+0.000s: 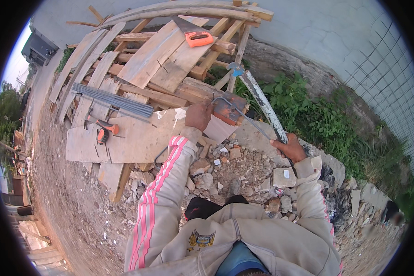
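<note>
My left hand [200,115] is closed in a fist low over the edge of the plank bench, around a thin bent steel rod [249,120]. The rod curves beside the knuckles and slants down right to my right hand. Behind my left sleeve shows a hooked piece of rod [159,156]; whether it is the same one I cannot tell. My right hand [290,149] is wrapped around the lower end of a long white-and-black bar [264,102] with a blue head, the rod's end at its thumb. A reddish, worn block [230,109] lies under the rod's bend.
On the bench [124,145] lie a bundle of grey steel bars [115,100], a hammer [101,123], a tape measure [102,135] and an orange-handled handsaw [199,39]. Nails stick out of the boards. Rubble [234,161] covers the ground; plants [303,101] and wire mesh [386,69] line the wall.
</note>
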Available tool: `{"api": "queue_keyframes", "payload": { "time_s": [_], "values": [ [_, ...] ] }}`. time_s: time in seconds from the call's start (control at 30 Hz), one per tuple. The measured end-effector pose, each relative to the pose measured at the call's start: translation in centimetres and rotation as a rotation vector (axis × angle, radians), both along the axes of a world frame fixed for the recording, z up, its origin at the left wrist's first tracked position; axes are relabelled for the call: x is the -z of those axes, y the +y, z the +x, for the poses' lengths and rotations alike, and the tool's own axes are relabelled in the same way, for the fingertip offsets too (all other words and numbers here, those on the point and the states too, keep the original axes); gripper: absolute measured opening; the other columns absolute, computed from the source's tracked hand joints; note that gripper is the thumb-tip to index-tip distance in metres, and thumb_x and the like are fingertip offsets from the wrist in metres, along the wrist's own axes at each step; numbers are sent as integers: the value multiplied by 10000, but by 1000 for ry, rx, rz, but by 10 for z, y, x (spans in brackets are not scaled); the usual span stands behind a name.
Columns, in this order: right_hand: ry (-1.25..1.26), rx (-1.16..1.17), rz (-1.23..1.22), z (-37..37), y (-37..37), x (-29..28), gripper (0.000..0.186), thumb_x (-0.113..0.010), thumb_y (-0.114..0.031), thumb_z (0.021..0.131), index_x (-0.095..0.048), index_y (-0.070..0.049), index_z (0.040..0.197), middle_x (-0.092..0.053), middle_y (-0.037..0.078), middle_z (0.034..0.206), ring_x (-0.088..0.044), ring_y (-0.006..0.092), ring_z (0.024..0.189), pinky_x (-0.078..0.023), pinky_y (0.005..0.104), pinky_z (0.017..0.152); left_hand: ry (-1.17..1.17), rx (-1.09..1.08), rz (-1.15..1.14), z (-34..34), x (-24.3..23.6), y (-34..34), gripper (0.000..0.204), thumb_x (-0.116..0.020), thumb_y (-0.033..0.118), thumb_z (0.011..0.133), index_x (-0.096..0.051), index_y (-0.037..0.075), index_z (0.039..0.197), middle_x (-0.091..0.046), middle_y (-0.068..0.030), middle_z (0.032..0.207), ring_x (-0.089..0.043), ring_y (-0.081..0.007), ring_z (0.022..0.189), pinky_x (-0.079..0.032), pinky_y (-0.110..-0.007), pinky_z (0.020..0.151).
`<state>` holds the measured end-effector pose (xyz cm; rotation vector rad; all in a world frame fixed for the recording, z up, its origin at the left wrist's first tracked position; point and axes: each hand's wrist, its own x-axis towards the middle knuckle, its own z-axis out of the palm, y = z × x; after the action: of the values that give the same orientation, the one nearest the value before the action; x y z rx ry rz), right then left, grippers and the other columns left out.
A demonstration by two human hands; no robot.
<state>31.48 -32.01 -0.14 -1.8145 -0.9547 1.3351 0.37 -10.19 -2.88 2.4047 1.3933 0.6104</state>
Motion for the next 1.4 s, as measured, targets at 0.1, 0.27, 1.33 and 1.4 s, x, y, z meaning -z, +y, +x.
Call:
{"api": "queue_keyframes", "payload": {
  "time_s": [0.1, 0.27, 1.33, 1.4],
  "values": [
    [-1, 6, 34, 1, -2, 2, 333, -833, -296, 856, -646, -23, 817, -605, 36, 627, -562, 106, 507, -439, 283, 462, -36, -8, 19, 4, -1, -1, 291, -581, 296, 979, -706, 80, 1128, -715, -226, 882, -685, -433, 847, -534, -540, 774],
    [-444, -4, 131, 17, -9, -15, 366, -825, -278, 835, -683, 34, 964, -645, 139, 723, -641, 240, 694, -499, 425, 685, 13, -38, -62, 0, -2, 1, 287, -587, 320, 973, -729, 81, 1045, -712, -227, 880, -683, -435, 849, -530, -539, 776],
    [-1164, -598, 377, 178, 64, -4, 234, -808, -276, 753, -693, -114, 877, -681, 176, 746, -673, 411, 744, -526, 508, 677, -94, -36, -11, -3, 8, -3, 211, -644, 231, 935, -726, 82, 1059, -703, -200, 833, -677, -403, 816, -533, -503, 739],
    [-1196, -639, 340, 193, 76, 5, 279, -810, -285, 742, -710, -114, 937, -693, 166, 774, -675, 403, 782, -521, 519, 724, -44, -42, -8, -3, 7, -1, 206, -651, 235, 941, -735, 90, 1060, -703, -212, 841, -677, -413, 796, -530, -501, 711]
  ]
}}
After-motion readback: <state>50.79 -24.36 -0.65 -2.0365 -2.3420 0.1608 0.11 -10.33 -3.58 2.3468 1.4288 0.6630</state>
